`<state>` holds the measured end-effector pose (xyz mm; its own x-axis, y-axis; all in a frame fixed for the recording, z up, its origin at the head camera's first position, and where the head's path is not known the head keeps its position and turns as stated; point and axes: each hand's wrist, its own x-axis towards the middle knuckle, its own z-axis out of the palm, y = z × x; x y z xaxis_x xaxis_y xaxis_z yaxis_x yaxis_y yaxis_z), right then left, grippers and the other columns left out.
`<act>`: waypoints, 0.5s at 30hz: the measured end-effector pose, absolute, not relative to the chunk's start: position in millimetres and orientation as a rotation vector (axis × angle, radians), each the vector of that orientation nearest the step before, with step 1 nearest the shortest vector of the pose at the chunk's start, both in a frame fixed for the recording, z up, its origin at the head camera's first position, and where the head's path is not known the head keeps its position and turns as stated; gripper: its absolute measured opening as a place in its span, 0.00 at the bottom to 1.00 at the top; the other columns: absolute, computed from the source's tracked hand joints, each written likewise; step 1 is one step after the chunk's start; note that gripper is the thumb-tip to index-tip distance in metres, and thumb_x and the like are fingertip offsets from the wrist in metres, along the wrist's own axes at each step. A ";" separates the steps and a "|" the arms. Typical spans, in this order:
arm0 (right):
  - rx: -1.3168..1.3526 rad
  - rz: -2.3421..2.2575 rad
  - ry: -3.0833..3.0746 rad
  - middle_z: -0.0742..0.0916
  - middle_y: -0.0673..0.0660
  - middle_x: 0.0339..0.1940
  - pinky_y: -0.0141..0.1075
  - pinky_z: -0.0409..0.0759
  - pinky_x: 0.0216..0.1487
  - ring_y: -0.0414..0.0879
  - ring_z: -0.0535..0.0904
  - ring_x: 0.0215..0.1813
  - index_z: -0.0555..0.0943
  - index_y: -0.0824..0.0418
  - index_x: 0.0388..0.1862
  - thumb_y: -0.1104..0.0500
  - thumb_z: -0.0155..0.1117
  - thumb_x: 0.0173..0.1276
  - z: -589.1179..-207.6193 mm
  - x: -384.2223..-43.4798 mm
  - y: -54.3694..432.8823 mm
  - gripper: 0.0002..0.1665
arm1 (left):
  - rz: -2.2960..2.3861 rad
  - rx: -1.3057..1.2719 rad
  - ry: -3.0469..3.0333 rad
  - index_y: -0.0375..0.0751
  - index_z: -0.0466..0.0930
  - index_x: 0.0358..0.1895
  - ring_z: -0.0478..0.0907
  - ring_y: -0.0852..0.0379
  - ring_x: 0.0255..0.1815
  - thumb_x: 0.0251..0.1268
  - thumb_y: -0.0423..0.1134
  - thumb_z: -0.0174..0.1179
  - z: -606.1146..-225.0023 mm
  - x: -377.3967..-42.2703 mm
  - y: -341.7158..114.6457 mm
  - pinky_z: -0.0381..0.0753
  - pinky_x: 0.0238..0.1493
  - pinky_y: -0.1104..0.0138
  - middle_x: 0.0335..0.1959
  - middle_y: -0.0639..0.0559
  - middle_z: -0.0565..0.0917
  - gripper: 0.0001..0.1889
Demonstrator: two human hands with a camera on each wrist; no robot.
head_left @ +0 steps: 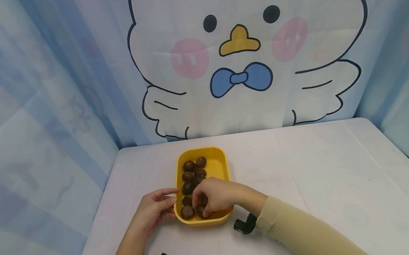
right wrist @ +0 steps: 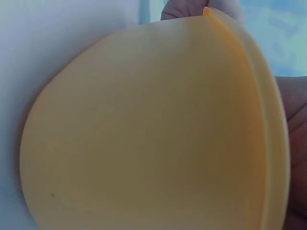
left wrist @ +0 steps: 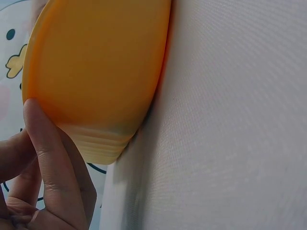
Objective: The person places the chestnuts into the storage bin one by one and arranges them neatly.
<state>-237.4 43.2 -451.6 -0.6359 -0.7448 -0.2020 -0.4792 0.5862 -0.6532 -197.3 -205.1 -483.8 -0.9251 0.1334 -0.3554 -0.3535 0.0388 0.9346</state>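
A yellow rectangular tray (head_left: 217, 162) with rounded corners stands on the table. Inside it, mostly towards the left, lie several glossy dark-brown balls (head_left: 189, 166), which look like chestnuts. My left hand (head_left: 153, 211) touches the tray's left side with its fingertips; in the left wrist view, extended fingers (left wrist: 50, 163) meet the outer wall (left wrist: 96, 62). My right hand (head_left: 217, 194) reaches over the right rim into the near half. Its thumb and bent fingers are around a brown ball (head_left: 200, 211), and the hand covers part of the neighbouring ones. The right wrist view is mostly filled by the tray's outer wall (right wrist: 144, 124).
A pale cloth covers the table (head_left: 311, 173), which stretches away to the right of the tray. Behind it hangs a curtain (head_left: 248, 108) with a cartoon bird, and blue patterned curtains (head_left: 25, 125) close off both sides. Black wrist mounts (head_left: 245, 224) sit by each sleeve.
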 end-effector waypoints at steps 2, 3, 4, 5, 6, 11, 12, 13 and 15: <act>-0.982 -0.760 2.371 0.88 0.41 0.33 0.26 0.83 0.44 0.35 0.80 0.37 0.90 0.50 0.41 0.64 0.83 0.61 -452.2 -236.9 42.7 0.13 | 1.949 -0.218 1.982 0.34 0.81 0.70 0.85 0.58 0.27 0.75 0.35 0.66 -483.9 -197.0 -205.0 0.92 0.35 0.68 0.39 0.51 0.90 0.23; -0.982 -0.752 2.379 0.87 0.41 0.33 0.26 0.82 0.44 0.35 0.80 0.37 0.90 0.49 0.41 0.64 0.83 0.61 -452.7 -236.8 42.4 0.13 | 1.949 -0.217 1.982 0.34 0.81 0.70 0.85 0.59 0.27 0.75 0.35 0.66 -483.8 -196.9 -205.0 0.91 0.35 0.69 0.39 0.51 0.90 0.23; -0.985 -0.742 2.388 0.87 0.41 0.34 0.26 0.82 0.44 0.35 0.80 0.38 0.90 0.49 0.41 0.63 0.84 0.61 -453.3 -236.6 42.1 0.13 | 1.951 -0.220 1.982 0.33 0.80 0.70 0.85 0.59 0.27 0.75 0.35 0.66 -483.7 -196.8 -205.0 0.91 0.35 0.69 0.39 0.51 0.89 0.23; -0.985 -0.736 2.397 0.88 0.41 0.34 0.26 0.82 0.44 0.35 0.80 0.38 0.90 0.49 0.41 0.63 0.84 0.61 -453.9 -236.5 41.8 0.14 | 1.952 -0.218 1.981 0.33 0.80 0.70 0.84 0.59 0.27 0.75 0.35 0.66 -483.7 -196.7 -204.9 0.91 0.35 0.69 0.39 0.51 0.89 0.23; -0.985 -0.727 2.407 0.88 0.40 0.34 0.26 0.82 0.44 0.35 0.80 0.38 0.90 0.49 0.41 0.63 0.84 0.61 -454.5 -236.2 41.5 0.14 | 1.953 -0.219 1.980 0.33 0.80 0.70 0.84 0.59 0.27 0.75 0.34 0.66 -483.5 -196.7 -204.9 0.91 0.35 0.69 0.39 0.51 0.89 0.24; -0.991 -0.683 2.468 0.88 0.40 0.37 0.28 0.81 0.46 0.37 0.79 0.40 0.90 0.47 0.41 0.61 0.85 0.60 -457.6 -234.4 40.4 0.14 | 1.949 -0.215 1.985 0.34 0.80 0.70 0.84 0.59 0.27 0.75 0.35 0.66 -483.8 -196.9 -204.4 0.91 0.35 0.69 0.39 0.51 0.89 0.24; -0.992 -0.675 2.479 0.88 0.40 0.37 0.28 0.81 0.47 0.37 0.78 0.40 0.90 0.47 0.41 0.61 0.85 0.60 -457.9 -233.9 40.1 0.14 | 1.948 -0.213 1.987 0.34 0.80 0.71 0.84 0.59 0.27 0.75 0.35 0.66 -483.9 -197.0 -204.4 0.91 0.35 0.69 0.39 0.51 0.89 0.24; -0.991 -0.670 2.491 0.88 0.40 0.37 0.28 0.81 0.47 0.37 0.78 0.40 0.89 0.47 0.41 0.60 0.85 0.60 -458.2 -233.4 39.9 0.14 | 1.947 -0.212 1.988 0.34 0.80 0.71 0.84 0.59 0.27 0.75 0.35 0.66 -484.0 -197.1 -204.4 0.91 0.35 0.69 0.39 0.51 0.89 0.24; -0.975 -0.666 2.505 0.88 0.40 0.37 0.29 0.81 0.48 0.38 0.78 0.41 0.89 0.47 0.41 0.60 0.85 0.60 -457.8 -231.9 39.5 0.14 | 1.948 -0.214 1.984 0.34 0.80 0.71 0.84 0.59 0.27 0.75 0.35 0.66 -484.1 -196.7 -204.4 0.91 0.35 0.69 0.39 0.51 0.89 0.24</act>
